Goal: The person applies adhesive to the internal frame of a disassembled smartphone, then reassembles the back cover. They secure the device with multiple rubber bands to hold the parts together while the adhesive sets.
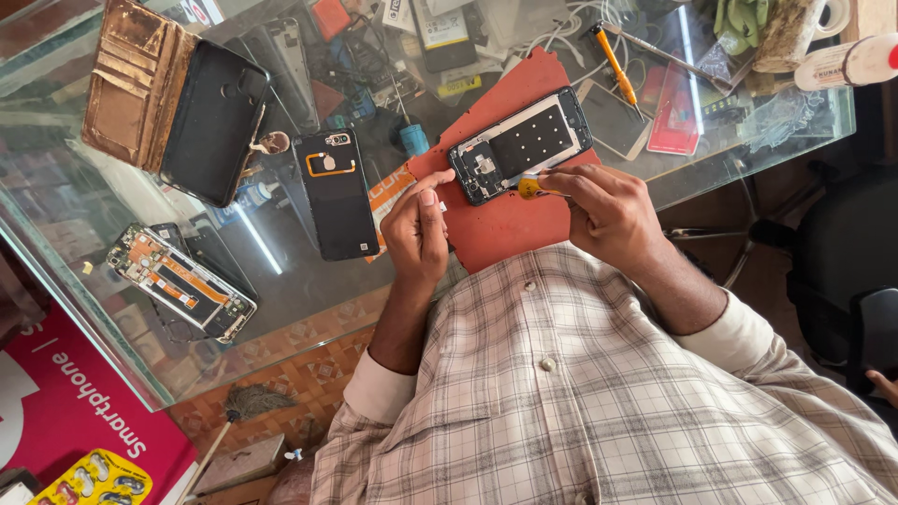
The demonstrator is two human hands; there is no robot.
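Observation:
An opened black phone [519, 145] with its back off lies on a red mat [496, 234] on the glass table. My right hand [608, 210] grips a small yellow-handled tool [529, 187], and its tip touches the phone's lower edge. My left hand [418, 229] rests on the mat's left edge beside the phone. Its fingers are curled, with the thumb pressed on top. Whether it pinches a small part is unclear.
A black back cover [337, 192] lies left of the mat. Further left are a brown wallet case [140, 84] and another stripped phone [182, 281]. An orange-handled screwdriver [613, 61], a white bottle [847, 61] and cables crowd the far side. A black chair [842, 252] stands at the right.

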